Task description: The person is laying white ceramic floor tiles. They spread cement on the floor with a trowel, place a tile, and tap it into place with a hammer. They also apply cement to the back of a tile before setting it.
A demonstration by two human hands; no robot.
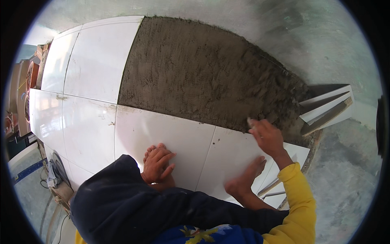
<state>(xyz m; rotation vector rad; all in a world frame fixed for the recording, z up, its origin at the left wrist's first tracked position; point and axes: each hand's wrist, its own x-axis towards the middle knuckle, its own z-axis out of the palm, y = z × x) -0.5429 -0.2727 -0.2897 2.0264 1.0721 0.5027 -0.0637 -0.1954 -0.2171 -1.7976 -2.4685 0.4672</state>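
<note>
My right hand (266,138) is closed round a small, pale, blurred object (251,123) at the lower edge of a bed of grey-brown mortar (199,69), just where white tiles (162,122) border it. My left hand (157,166) lies over my bare left foot on a white tile, fingers slightly apart, with nothing visible in it. My bare right foot (245,179) rests on the tiles below my right hand.
Tilted white tile pieces (329,101) stand at the mortar's right end. A grey wall (264,20) runs behind it. Orange containers (31,77) and brown boards sit at the far left. A dark round tool (61,171) with cable lies at lower left. Long thin tools (268,189) lie beside my right foot.
</note>
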